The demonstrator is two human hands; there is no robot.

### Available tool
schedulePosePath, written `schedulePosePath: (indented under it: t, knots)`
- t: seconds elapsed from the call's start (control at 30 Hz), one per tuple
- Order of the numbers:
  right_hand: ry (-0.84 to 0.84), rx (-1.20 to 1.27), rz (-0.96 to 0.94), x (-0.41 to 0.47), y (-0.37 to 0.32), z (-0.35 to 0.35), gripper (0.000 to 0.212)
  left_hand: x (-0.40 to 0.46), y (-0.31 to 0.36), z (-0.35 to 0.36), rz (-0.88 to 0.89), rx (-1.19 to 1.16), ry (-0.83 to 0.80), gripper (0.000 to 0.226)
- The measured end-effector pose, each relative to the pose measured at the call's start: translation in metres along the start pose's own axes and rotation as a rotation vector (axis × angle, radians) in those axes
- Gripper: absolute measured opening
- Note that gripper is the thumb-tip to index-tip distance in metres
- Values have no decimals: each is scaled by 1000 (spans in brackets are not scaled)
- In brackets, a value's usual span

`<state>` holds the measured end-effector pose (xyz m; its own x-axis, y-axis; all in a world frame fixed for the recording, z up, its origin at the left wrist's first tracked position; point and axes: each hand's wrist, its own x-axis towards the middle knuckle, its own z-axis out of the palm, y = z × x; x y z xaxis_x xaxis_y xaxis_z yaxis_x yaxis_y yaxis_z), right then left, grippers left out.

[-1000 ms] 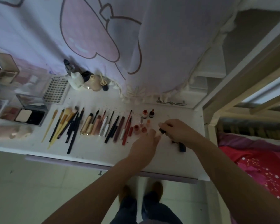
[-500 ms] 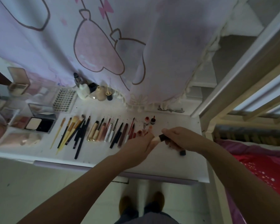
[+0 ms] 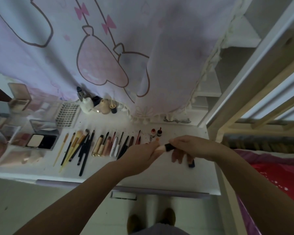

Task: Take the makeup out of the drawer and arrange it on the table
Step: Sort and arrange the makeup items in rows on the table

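Observation:
Both hands meet over the right part of the white table (image 3: 159,177). My left hand (image 3: 143,155) grips the pale peach body of a small makeup tube (image 3: 161,148). My right hand (image 3: 190,146) pinches the tube's black cap (image 3: 169,147). A dark blue stick (image 3: 191,163) lies on the table under my right hand, partly hidden. To the left lies a row of brushes (image 3: 78,148), pencils and lip tubes (image 3: 107,145). Small red bottles (image 3: 156,132) stand behind my hands.
Open compacts and palettes (image 3: 41,140) fill the table's left end, with a lash tray (image 3: 67,114) and small bottles (image 3: 98,105) at the back. A pink printed curtain (image 3: 100,56) hangs behind. A bed frame (image 3: 253,99) and red bedding (image 3: 278,175) stand on the right.
The view has tilted up, so the table sits lower in frame. My hands have drawn together on the tube and lifted slightly off the table.

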<state>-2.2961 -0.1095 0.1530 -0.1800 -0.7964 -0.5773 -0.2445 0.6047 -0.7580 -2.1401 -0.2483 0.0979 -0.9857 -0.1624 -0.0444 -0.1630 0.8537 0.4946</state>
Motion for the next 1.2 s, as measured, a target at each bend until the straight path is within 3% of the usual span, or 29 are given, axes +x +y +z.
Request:
schedulePosePath:
  t: [0.2,0.3,0.47,0.57,0.67,0.77,0.93,1.1,1.2]
  knots:
    - [-8,8,-44,-1,11,-4,10,0,-1,2,32,5,-43,70]
    - [-72,77,21,-2,14,-4,21,2,1,5,54,15,-33,46]
    - [-13,-164,3,-8,29,-29,14,4,5,9,28,-31,-59,49]
    - [21,105,38,-21,52,-50,14,0,7,18,-87,-303,8,46]
    - [72,475,57,-24,74,-49,20,1,25,34,-298,-816,22,28]
    - [125,561,50,-13,89,-37,23,19,41,48,-432,-1074,28,26]
    - [265,332,-19,17,97,-28,16,63,44,59,-533,-835,173,17]
    - [379,237,-132,39,110,-30,11,84,41,81,-550,-496,450,24]
    - [460,32,-153,51,118,-32,11,90,38,96,-597,-432,457,18]
